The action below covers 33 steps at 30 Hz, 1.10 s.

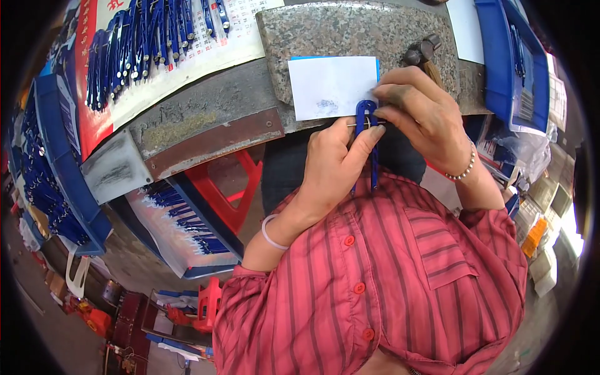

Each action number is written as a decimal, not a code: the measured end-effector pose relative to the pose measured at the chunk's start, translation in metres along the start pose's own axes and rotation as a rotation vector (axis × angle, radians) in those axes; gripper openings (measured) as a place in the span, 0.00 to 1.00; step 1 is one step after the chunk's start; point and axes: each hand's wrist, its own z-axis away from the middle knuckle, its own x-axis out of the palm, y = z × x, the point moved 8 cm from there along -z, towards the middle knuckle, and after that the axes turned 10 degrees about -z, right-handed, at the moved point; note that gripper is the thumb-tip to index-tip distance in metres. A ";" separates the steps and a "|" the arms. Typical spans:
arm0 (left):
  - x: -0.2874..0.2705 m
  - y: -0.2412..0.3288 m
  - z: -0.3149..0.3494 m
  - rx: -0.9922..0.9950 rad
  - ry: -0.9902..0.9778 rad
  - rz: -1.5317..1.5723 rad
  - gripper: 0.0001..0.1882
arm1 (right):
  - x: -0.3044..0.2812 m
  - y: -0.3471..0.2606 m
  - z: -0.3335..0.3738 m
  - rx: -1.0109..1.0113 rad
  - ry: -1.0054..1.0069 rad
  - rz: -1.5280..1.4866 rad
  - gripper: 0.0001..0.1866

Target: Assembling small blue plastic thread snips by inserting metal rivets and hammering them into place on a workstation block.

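My left hand (331,164) is closed on a blue two-legged metal tool (365,107) with a rounded, slotted top, held upright at the bench's front edge. Its legs hang down in front of my shirt. Crossing the tool below its top is a thin metal pin (351,125). My right hand (425,109) has its thumb and fingertips drawn together at the tool's right side, by the pin's other end; whatever they pinch is hidden. Just behind the tool, a smudged white paper (331,86) lies over something blue on a speckled stone slab (350,28).
A hammer (422,51) rests on the slab's right part. Bundled blue tools (140,47) lie on printed paper at the left. Blue trays flank me: one at the right (542,81), one far left (69,162), another below the bench (219,265). A red stool (234,194) stands underneath.
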 end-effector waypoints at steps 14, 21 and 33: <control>0.000 -0.002 0.001 -0.078 -0.024 0.089 0.16 | -0.039 0.036 0.061 0.538 0.182 0.399 0.23; 0.001 -0.002 0.001 -0.065 -0.017 0.079 0.16 | -0.037 -0.002 0.080 0.278 0.243 0.031 0.21; -0.002 -0.001 -0.002 -0.015 0.034 0.091 0.20 | -0.006 -0.014 0.076 0.371 -0.057 -0.065 0.29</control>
